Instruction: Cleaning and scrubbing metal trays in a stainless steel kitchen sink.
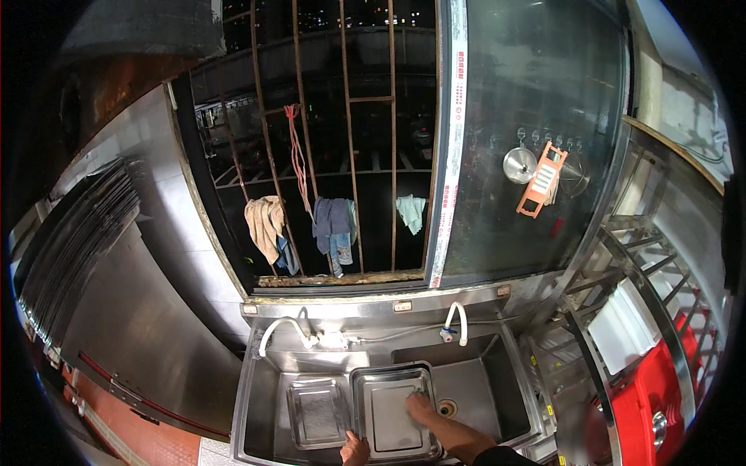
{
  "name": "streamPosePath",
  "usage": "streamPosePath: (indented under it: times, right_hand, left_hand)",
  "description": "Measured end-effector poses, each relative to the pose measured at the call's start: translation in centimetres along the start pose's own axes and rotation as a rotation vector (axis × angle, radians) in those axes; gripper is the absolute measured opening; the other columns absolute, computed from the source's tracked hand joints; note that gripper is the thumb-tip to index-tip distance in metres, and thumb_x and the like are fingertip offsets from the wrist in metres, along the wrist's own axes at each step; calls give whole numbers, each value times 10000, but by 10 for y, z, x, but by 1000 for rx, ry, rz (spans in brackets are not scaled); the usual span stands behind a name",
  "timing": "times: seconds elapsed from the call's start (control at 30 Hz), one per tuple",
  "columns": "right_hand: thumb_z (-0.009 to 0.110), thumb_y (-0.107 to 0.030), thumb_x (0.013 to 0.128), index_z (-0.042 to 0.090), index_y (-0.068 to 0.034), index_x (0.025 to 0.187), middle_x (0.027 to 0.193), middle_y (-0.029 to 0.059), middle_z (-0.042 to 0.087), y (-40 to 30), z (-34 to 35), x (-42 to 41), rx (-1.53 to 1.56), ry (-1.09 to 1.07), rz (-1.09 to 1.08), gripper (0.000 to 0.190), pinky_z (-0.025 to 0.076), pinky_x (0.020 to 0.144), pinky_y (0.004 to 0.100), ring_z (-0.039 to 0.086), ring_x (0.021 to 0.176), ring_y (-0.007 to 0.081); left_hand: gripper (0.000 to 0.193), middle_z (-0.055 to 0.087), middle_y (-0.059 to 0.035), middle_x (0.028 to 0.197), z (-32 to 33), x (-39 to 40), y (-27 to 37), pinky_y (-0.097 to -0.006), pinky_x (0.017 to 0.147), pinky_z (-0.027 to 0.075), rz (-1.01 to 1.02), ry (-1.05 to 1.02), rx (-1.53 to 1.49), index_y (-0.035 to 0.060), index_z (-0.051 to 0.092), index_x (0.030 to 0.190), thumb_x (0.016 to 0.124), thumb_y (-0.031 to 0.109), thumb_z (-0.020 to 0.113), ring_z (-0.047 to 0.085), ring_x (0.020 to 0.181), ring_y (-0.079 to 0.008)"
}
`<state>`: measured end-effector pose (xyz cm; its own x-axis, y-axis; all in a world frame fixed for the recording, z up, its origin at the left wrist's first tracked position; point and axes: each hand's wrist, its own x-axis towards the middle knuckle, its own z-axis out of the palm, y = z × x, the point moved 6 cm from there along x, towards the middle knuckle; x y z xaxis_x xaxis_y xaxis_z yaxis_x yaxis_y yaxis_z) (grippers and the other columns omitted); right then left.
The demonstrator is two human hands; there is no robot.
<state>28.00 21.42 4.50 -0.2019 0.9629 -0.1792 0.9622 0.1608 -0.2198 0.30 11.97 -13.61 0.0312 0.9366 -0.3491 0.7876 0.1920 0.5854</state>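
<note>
A rectangular stainless steel tray (389, 422) lies across the divider between the two sink basins. My left hand (354, 449) grips its left rim near the front corner. My right hand (421, 409) is over the tray's inner face, fingers closed on a small dark greenish scrubbing pad (417, 392). The pad is mostly covered by the fingers. In the left basin (265, 402) sits a second metal tray (317, 412), with what looks like water in it. The right basin (466, 384) shows a drain (447, 408) beside my right forearm.
A white curved faucet (285, 322) rises behind the left basin, another (456, 320) behind the right. Cloths (332, 218) hang on the window bars. A funnel (520, 165) and an orange grater (542, 179) hang on the glass. A metal rack (632, 274) with red containers (647, 402) stands right.
</note>
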Motion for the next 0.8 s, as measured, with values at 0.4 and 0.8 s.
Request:
streamPosePath:
  times: [0.4, 0.8]
  right_hand:
    - [600, 1, 791, 683, 41, 830, 861, 262, 672, -13, 31, -74, 69, -61, -26, 100, 566, 703, 470, 694, 817, 393]
    - [557, -53, 863, 695, 35, 922, 966, 249, 677, -39, 38, -117, -80, -131, 0, 174, 578, 754, 460, 704, 912, 364]
  left_hand:
    - [491, 631, -267, 1103, -83, -48, 94, -503, 797, 559, -158, 25, 146, 16, 364, 1164, 952, 398, 586, 688, 932, -433]
    - [466, 626, -264, 1096, -87, -53, 101, -511, 822, 552, -135, 31, 99, 24, 348, 1181, 957, 356, 586, 669, 970, -444]
